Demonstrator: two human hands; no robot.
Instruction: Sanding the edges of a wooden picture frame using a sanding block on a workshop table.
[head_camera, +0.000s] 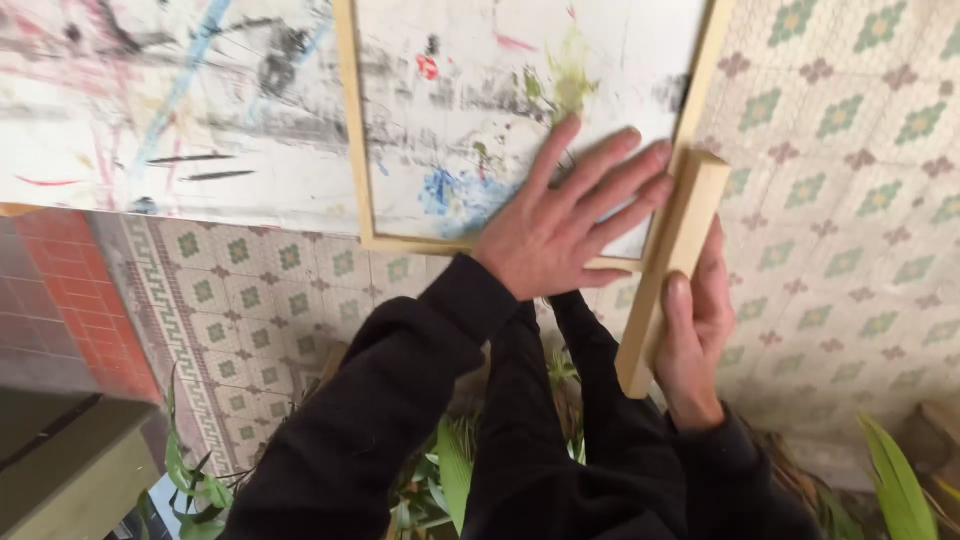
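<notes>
The left hand (565, 215) lies open, flat on the wooden frame's (352, 130) near right corner; the right hand (700, 330) grips a wood block (672, 265) against it. Likely squaring the corner; next calls for steady pressure.

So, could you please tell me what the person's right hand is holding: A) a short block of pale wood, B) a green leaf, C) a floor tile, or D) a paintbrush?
A: the right hand grips a short block of pale wood set against the corner of the thin wooden frame, while the left hand lies flat on the paint-marked board.
</notes>
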